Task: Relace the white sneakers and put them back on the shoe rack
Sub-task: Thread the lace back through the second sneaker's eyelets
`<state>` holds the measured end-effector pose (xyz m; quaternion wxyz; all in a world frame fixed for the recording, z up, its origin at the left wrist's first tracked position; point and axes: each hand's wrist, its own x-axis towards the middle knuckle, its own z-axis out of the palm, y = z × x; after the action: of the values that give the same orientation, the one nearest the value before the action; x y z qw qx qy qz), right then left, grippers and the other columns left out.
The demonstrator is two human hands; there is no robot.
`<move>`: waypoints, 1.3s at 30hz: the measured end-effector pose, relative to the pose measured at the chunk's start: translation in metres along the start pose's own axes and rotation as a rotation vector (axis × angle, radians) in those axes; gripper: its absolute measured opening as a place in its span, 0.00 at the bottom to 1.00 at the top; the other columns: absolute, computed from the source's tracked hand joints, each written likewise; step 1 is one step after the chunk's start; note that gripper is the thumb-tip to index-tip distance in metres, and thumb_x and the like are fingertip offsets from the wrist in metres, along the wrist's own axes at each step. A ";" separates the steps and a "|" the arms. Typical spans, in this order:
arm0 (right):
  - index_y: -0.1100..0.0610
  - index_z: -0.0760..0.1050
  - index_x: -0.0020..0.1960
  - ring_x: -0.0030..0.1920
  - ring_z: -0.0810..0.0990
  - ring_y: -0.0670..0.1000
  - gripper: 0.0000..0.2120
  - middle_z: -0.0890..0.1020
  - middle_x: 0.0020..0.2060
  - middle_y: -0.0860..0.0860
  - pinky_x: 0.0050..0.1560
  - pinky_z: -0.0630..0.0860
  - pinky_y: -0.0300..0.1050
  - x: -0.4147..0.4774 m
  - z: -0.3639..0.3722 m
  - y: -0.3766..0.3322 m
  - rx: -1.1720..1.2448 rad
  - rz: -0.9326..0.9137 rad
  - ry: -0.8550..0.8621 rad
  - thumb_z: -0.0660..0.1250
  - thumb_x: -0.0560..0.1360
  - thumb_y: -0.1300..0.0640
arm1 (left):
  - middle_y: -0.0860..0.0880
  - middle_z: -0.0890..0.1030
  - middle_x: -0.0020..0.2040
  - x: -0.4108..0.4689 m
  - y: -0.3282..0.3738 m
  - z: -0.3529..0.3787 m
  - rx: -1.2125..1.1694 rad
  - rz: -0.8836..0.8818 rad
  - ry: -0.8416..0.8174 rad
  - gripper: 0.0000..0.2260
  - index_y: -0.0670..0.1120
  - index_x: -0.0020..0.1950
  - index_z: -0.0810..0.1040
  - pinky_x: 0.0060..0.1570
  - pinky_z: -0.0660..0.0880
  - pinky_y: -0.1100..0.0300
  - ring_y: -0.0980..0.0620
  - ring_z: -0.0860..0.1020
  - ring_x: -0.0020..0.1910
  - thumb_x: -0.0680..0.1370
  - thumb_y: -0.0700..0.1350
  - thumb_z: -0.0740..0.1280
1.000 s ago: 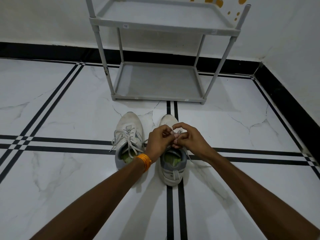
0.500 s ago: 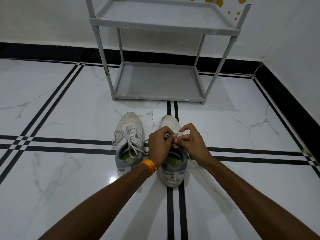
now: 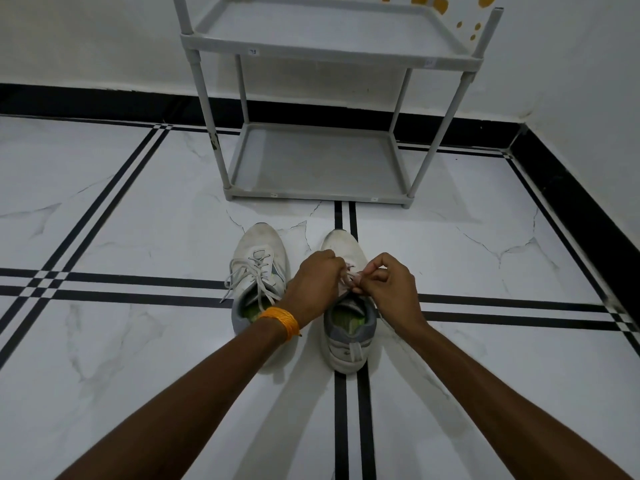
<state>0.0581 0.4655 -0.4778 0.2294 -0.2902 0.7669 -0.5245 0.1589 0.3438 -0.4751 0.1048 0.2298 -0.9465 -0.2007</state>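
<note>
Two white sneakers stand side by side on the marble floor, toes pointing at the shoe rack (image 3: 322,194). The left sneaker (image 3: 258,252) has its laces threaded, with loose ends trailing to the left. Over the tongue of the right sneaker (image 3: 348,329) both hands meet. My left hand (image 3: 313,284), with an orange thread band at the wrist, pinches the lace of the right sneaker (image 3: 346,280). My right hand (image 3: 384,287) pinches the same lace from the other side. Most of that lace is hidden by my fingers.
The grey two-shelf rack stands against the white wall, both shelves bare. A black skirting (image 3: 571,199) runs along the back and right walls. Black double lines cross the white floor (image 3: 104,341) around the shoes.
Both hands have shifted slightly on the right sneaker's lace; my right hand's fingers have moved a little up and right, drawing the lace. The sneakers have stayed in place.
</note>
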 end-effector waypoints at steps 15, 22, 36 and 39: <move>0.49 0.80 0.51 0.54 0.72 0.46 0.12 0.77 0.52 0.45 0.53 0.70 0.42 0.004 -0.013 -0.013 -0.565 -0.334 -0.060 0.73 0.71 0.46 | 0.44 0.78 0.36 0.015 0.005 -0.013 -1.135 -0.753 -0.316 0.10 0.33 0.52 0.80 0.35 0.70 0.62 0.53 0.73 0.33 0.77 0.39 0.66; 0.57 0.77 0.47 0.41 0.78 0.53 0.09 0.82 0.40 0.53 0.43 0.75 0.51 0.020 -0.022 -0.033 -0.825 -0.341 -0.289 0.64 0.79 0.52 | 0.46 0.77 0.36 0.013 0.004 -0.011 -1.094 -0.729 -0.282 0.10 0.34 0.54 0.81 0.37 0.73 0.63 0.54 0.74 0.35 0.76 0.38 0.67; 0.55 0.70 0.36 0.29 0.70 0.47 0.14 0.74 0.28 0.46 0.32 0.65 0.43 0.007 -0.065 0.024 -0.686 -0.340 -0.332 0.64 0.80 0.53 | 0.44 0.83 0.31 -0.009 -0.027 -0.015 -0.644 -0.481 0.014 0.02 0.41 0.44 0.84 0.32 0.78 0.65 0.55 0.79 0.27 0.73 0.37 0.72; 0.54 0.68 0.37 0.31 0.71 0.50 0.13 0.75 0.30 0.48 0.33 0.63 0.45 0.002 -0.067 0.040 -0.765 -0.330 -0.334 0.63 0.80 0.54 | 0.45 0.83 0.29 -0.013 -0.028 -0.013 -0.584 -0.387 -0.010 0.03 0.42 0.44 0.84 0.31 0.77 0.67 0.57 0.80 0.25 0.72 0.40 0.74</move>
<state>0.0043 0.5202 -0.4923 0.1393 -0.5534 0.8015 -0.1786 0.1855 0.3230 -0.4770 0.1217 0.3643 -0.7886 -0.4802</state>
